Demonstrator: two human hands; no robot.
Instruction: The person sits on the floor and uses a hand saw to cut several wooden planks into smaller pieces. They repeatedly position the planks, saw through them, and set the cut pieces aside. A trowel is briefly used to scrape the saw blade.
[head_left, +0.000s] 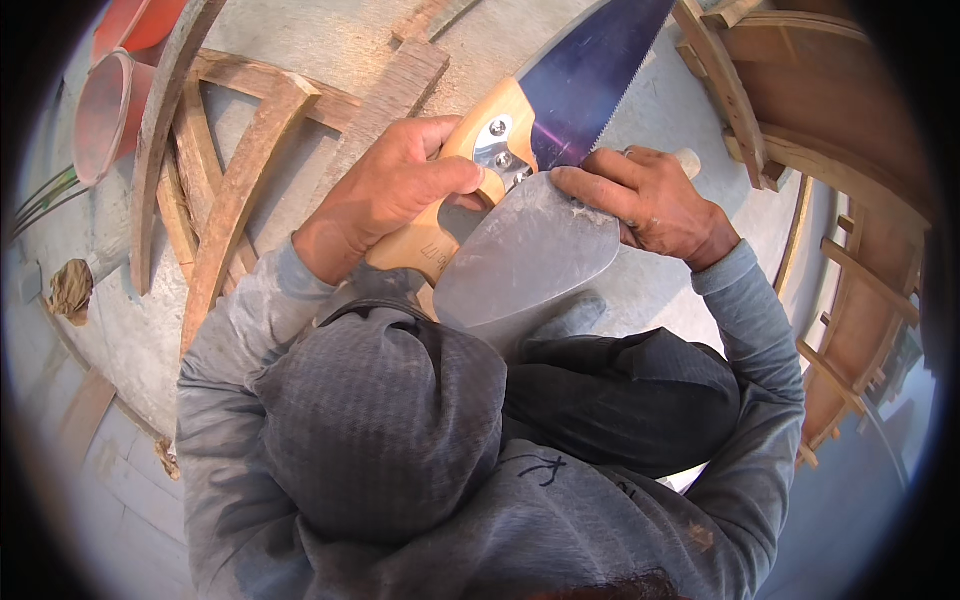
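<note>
My left hand [400, 190] is closed round the pale wooden handle of a handsaw [590, 80], its thumb near the bolted metal plate. The saw's dark, bluish blade points up and to the right, with its teeth along the right edge. My right hand [660, 200] grips what looks like a trowel [535, 255], a broad, rounded grey blade with scuff marks. A pale rounded handle end shows beyond that hand. The grey blade lies in front of the saw's handle and its lower blade; whether they touch I cannot tell. My right fingertips are close to the saw teeth.
Curved and straight timber pieces [240, 200] lie crossed at the left, near red buckets [105, 115]. A plank [390, 100] lies beyond my left hand. Wooden curved formwork [850, 170] stands on the right. My bent knees [620, 390] are below the tools.
</note>
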